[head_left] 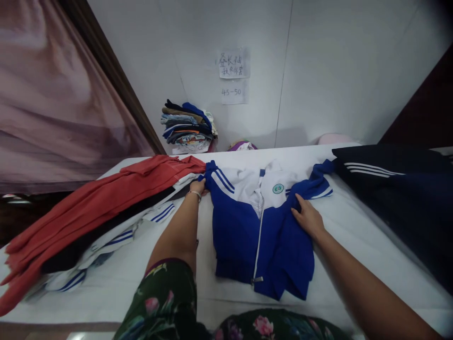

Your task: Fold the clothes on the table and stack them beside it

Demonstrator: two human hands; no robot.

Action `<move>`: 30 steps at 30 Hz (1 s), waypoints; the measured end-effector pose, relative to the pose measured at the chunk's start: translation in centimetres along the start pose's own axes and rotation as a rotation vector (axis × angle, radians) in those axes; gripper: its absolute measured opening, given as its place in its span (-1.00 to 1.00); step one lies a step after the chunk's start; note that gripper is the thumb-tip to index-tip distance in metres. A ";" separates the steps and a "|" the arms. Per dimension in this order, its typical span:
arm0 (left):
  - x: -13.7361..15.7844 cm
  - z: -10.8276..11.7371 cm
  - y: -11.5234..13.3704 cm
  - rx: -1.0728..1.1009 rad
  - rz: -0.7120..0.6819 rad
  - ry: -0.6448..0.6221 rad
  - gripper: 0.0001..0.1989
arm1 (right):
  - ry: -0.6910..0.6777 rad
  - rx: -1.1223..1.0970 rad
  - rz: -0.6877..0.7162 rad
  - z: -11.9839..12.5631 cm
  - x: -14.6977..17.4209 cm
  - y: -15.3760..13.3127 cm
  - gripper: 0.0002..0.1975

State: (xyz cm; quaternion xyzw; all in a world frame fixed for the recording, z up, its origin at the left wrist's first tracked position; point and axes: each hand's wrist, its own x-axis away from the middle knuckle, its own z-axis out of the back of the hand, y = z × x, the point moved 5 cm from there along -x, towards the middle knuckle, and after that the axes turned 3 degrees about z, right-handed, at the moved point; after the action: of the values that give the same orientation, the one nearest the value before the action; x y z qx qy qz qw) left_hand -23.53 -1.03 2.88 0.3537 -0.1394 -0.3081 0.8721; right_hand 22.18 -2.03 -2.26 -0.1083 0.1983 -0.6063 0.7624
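Observation:
A blue and white zip-up jacket (pixel 235 226) lies front up on the white-covered table, its zip closed along the lower part. It has a round green badge on the chest and stripes at the shoulders. My left hand (pixel 197 187) is closed on the jacket's left-side sleeve near the shoulder; most of the fingertips are hidden. On the other side, my right hand (pixel 308 216) rests on the blue cloth below the right-side sleeve, its thumb and forefinger stretched out and apart. That sleeve reaches outward, toward the dark clothes.
Red clothing (pixel 106 198) lies over black and white striped garments on the left. Dark navy clothes (pixel 406 198) cover the right side. A folded clothes stack (pixel 187 125) stands at the back by the wall, below paper notes (pixel 234 75). A pink curtain (pixel 63 85) hangs left.

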 end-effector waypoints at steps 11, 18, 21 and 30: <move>9.1 -2.9 4.3 -0.125 -0.493 -0.109 -0.79 | -0.001 -0.038 -0.011 0.2 -0.3 0.0 -0.36; 14.0 -10.9 11.1 -0.375 -0.718 -0.306 -0.74 | 0.048 -0.128 0.034 0.0 -0.3 0.3 -0.40; 12.7 -13.2 11.7 -0.484 -0.584 -0.317 -0.63 | 0.042 -0.160 0.043 -0.2 -0.4 0.5 -0.43; 8.8 -15.5 14.1 -0.478 -0.487 -0.293 -0.71 | 0.034 -0.187 0.057 -0.5 -0.7 0.4 -0.49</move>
State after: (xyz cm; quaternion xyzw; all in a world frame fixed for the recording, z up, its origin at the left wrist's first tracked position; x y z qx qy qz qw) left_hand -3.36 9.49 1.98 0.1150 -0.0983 -0.5779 0.8020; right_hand 22.18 -1.23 -2.79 -0.1628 0.2698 -0.5652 0.7624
